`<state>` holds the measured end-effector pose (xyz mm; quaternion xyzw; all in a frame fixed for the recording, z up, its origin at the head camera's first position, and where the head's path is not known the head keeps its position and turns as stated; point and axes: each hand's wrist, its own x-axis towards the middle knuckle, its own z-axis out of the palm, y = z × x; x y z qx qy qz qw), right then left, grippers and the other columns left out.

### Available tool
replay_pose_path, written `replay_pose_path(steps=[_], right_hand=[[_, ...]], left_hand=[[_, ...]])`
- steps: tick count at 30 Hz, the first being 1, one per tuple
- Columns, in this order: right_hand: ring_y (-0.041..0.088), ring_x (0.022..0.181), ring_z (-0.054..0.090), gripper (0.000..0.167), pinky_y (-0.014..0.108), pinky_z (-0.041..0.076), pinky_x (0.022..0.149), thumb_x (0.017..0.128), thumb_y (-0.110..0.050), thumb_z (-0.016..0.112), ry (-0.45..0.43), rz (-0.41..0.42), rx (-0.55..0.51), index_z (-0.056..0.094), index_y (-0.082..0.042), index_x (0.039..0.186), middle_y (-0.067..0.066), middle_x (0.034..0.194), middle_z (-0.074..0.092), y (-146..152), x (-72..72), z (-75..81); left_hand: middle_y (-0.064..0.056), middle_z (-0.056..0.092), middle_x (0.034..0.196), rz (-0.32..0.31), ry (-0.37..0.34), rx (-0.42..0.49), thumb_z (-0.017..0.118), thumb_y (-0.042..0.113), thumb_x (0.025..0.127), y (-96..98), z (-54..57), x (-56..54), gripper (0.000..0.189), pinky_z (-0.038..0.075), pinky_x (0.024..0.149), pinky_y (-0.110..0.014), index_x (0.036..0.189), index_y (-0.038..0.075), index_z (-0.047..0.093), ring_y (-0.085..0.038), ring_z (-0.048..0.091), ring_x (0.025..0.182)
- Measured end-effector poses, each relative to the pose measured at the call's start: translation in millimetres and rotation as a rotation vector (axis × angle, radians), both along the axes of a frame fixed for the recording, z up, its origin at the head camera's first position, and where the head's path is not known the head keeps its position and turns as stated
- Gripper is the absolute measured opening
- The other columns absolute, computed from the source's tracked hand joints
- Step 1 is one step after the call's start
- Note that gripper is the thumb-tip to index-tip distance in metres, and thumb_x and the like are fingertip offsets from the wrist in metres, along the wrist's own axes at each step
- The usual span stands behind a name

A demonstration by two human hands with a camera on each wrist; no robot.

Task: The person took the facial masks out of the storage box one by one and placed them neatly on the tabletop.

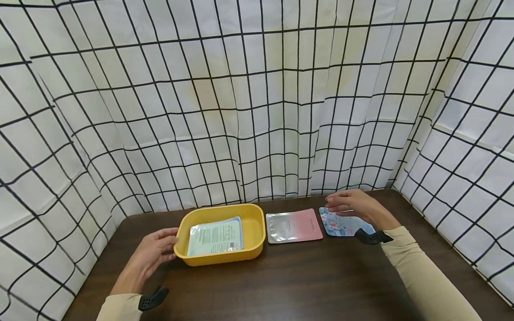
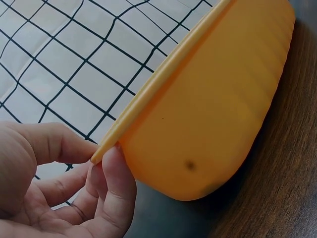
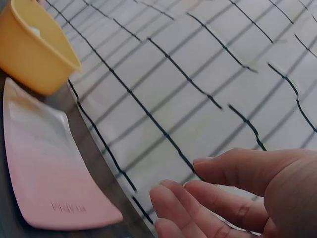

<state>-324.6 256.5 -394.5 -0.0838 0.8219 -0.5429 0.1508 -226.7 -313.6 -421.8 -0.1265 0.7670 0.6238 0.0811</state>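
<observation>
My left hand (image 1: pixel 153 250) pinches the left rim of a yellow plastic basin (image 1: pixel 220 257); the left wrist view shows thumb and fingers on either side of its edge (image 2: pixel 148 91). A pale green printed packet (image 1: pixel 214 237) lies inside the basin, with a bluish edge showing beneath it. Over a blue floral packet (image 1: pixel 341 226) hovers my right hand (image 1: pixel 361 206), partly covering it from the head view. The right wrist view shows its fingers (image 3: pixel 228 198) loosely bent with nothing between them. Between basin and floral packet lies a pink and silver packet (image 1: pixel 295 226).
A dark brown wooden table (image 1: pixel 273 285) carries everything. White cloth with a black grid (image 1: pixel 261 111) hangs behind it and at both sides, close to the table's edges. Each wrist wears a black strap (image 1: pixel 154 298).
</observation>
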Motion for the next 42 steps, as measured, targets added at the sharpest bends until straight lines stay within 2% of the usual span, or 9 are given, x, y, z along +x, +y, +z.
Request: replay_pose_path(steps=[9,15,23,28,35,42], right_hand=[[0.042,0.12,0.063,0.049,0.047,0.053,0.1,0.098,-0.03,0.068,-0.017,0.077,-0.077,0.061,0.002,0.133,0.022,0.125,0.069,-43,1.4,11.3],[0.037,0.113,0.068,0.048,0.054,0.048,0.104,0.099,-0.027,0.067,-0.018,0.149,-0.138,0.058,0.004,0.135,0.028,0.127,0.065,-70,1.1,17.8],[0.037,0.118,0.066,0.052,0.045,0.052,0.1,0.097,-0.028,0.069,-0.056,0.175,-0.188,0.057,0.001,0.138,0.02,0.125,0.069,-101,-0.3,20.7],[0.036,0.12,0.065,0.051,0.04,0.055,0.097,0.096,-0.031,0.071,-0.062,0.193,-0.191,0.06,-0.004,0.138,0.018,0.125,0.07,-116,0.5,21.3],[0.031,0.118,0.067,0.046,0.048,0.05,0.102,0.097,-0.025,0.07,-0.058,0.249,-0.229,0.06,-0.006,0.137,0.017,0.128,0.069,-135,-0.5,22.0],[0.031,0.117,0.067,0.049,0.047,0.053,0.1,0.095,-0.029,0.073,-0.066,0.266,-0.227,0.061,-0.012,0.139,0.014,0.129,0.069,-152,1.5,22.4]], left_hand=[[-0.008,0.063,0.115,-0.005,0.004,0.011,0.061,0.016,0.1,-1.6,-1.0,0.9,0.054,0.059,0.076,-0.031,0.148,-0.003,0.043,-0.019,0.063,0.092],[-0.01,0.061,0.119,-0.005,-0.001,0.009,0.061,0.019,0.101,-2.1,-0.8,1.5,0.055,0.059,0.078,-0.031,0.148,-0.002,0.042,-0.02,0.062,0.093],[-0.011,0.061,0.12,0.0,-0.005,0.008,0.06,0.018,0.101,-0.7,0.1,1.8,0.053,0.059,0.077,-0.03,0.148,-0.001,0.043,-0.021,0.062,0.094],[-0.012,0.06,0.122,0.001,0.0,0.007,0.059,0.018,0.102,-0.6,-0.6,2.1,0.053,0.059,0.078,-0.03,0.148,-0.001,0.043,-0.021,0.062,0.094],[-0.012,0.06,0.123,0.004,0.004,0.011,0.06,0.019,0.102,-1.6,-1.0,2.0,0.053,0.059,0.078,-0.03,0.148,-0.001,0.043,-0.021,0.063,0.095],[-0.011,0.061,0.123,0.009,-0.002,0.019,0.061,0.018,0.101,-1.1,-0.8,2.0,0.053,0.059,0.078,-0.03,0.148,-0.001,0.043,-0.021,0.063,0.094]])
